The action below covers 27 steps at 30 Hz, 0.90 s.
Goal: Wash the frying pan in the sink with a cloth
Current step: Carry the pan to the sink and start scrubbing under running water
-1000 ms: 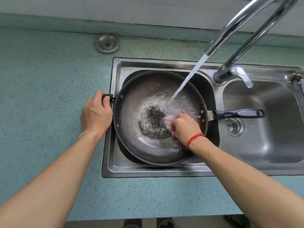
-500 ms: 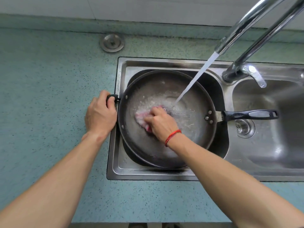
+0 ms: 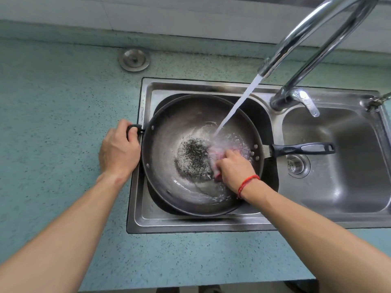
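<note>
A dark round frying pan [image 3: 169,144] lies across the left basin of the steel sink [image 3: 148,220], its long black handle [image 3: 302,149] pointing right over the other basin. My left hand [image 3: 118,151] grips the small loop handle on the pan's left rim. My right hand [image 3: 233,171] holds a pink cloth [image 3: 214,158] pressed on the pan's inside, right of centre. Water from the tap [image 3: 296,37] streams into the pan just above the cloth. A dark speckled patch [image 3: 191,156] shows at the pan's centre.
The right basin [image 3: 342,157] holds only its drain strainer [image 3: 297,164]. A round metal cap [image 3: 134,60] sits in the teal speckled counter [image 3: 53,123] behind the sink. A tiled wall runs along the back.
My right hand has swept the cloth from the pan's left-centre back to the right side, uncovering the dark speckled patch. My left hand stays on the loop handle.
</note>
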{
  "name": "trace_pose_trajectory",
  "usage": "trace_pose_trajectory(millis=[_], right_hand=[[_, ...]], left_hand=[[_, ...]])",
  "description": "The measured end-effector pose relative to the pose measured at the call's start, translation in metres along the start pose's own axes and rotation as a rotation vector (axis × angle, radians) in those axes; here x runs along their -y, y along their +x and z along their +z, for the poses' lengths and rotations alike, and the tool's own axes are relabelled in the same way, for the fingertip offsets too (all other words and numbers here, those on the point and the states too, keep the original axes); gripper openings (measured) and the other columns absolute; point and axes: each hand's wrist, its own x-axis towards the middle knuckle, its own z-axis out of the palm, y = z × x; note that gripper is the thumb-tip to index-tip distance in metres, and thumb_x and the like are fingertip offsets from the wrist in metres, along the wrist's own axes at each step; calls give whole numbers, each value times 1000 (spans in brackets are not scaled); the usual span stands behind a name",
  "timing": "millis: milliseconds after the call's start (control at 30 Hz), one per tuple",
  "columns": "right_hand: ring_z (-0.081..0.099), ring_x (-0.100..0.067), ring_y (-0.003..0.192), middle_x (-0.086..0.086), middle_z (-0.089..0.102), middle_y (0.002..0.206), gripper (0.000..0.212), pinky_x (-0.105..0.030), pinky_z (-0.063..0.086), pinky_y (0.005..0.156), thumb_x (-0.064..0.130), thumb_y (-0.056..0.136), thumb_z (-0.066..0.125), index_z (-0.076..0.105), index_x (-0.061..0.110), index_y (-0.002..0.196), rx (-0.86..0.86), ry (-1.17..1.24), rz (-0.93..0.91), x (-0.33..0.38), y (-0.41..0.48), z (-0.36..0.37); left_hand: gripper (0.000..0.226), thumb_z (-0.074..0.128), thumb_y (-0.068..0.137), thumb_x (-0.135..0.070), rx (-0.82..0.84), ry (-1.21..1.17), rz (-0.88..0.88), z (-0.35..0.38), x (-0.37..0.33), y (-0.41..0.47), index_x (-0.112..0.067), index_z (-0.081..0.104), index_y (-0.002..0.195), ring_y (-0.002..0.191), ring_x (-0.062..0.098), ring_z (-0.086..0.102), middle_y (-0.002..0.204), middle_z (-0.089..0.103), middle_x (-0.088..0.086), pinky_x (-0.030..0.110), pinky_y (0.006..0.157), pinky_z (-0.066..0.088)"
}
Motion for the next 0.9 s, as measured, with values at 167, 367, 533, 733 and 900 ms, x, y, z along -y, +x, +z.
trace_pose_trajectory(millis=[167,367,533,733,900], right_hand=[[59,-29,93,-9,59,90,9,-38,51,78,19,81,73,75,10,83,-4,50,-150,36,-22,18],[55,-27,95,-7,58,92,15,-26,36,63,26,78,73,75,12,75,-140,188,-291,86,28,14],[53,-33,101,-13,57,98,13,-36,50,76,19,83,68,77,16,91,-268,209,-274,69,71,2],[46,-35,117,-16,47,127,31,-43,52,74,14,94,53,59,19,123,-237,23,-63,31,59,-6],[39,-34,125,-16,46,127,27,-45,51,85,20,91,63,66,10,116,-51,-30,74,2,25,-9]], left_hand=[[17,42,103,-31,5,8,6,0,1,0,-17,51,99,78,29,49,89,59,14,36,62,31],[17,41,103,-32,21,15,25,1,4,1,-19,49,98,78,29,52,88,59,12,33,60,32],[16,42,102,-31,12,10,35,1,5,3,-18,50,98,78,29,50,88,60,12,35,63,32],[16,42,102,-31,14,-6,41,3,7,3,-18,51,98,81,31,52,90,61,12,35,65,35],[17,43,101,-30,0,-3,51,4,8,4,-16,52,98,79,30,51,89,61,15,36,65,34]])
